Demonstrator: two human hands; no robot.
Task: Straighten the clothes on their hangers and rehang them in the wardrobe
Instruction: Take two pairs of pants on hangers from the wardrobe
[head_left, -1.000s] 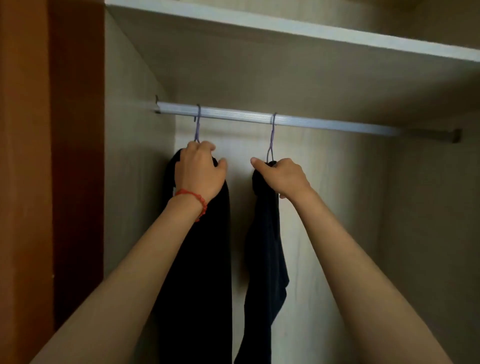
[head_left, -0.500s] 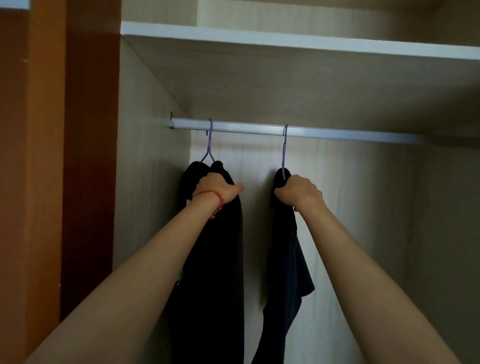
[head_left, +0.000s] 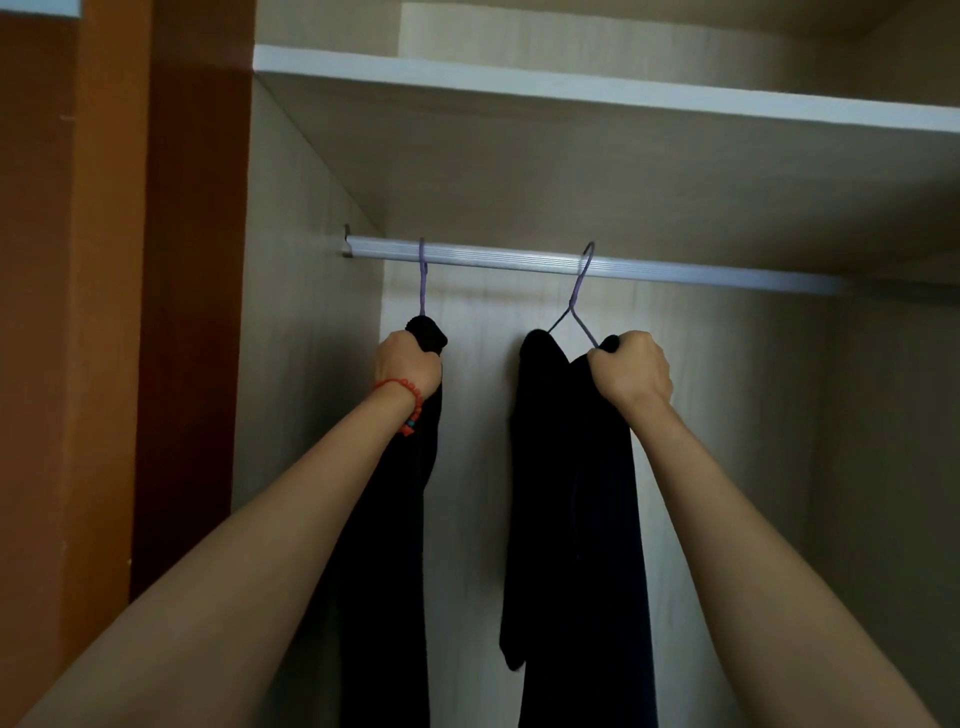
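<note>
Hands grip two dark garments: left hand (head_left: 407, 364) the narrow one (head_left: 395, 519), right hand (head_left: 631, 371) the wider one (head_left: 571, 519).

2 black garments (head_left: 576, 493), purple hangers (head_left: 574, 306)

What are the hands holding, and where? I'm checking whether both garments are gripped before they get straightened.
The left hand grips the left dark garment at its top, under the hook. The right hand grips the right dark garment at its right shoulder.
</note>
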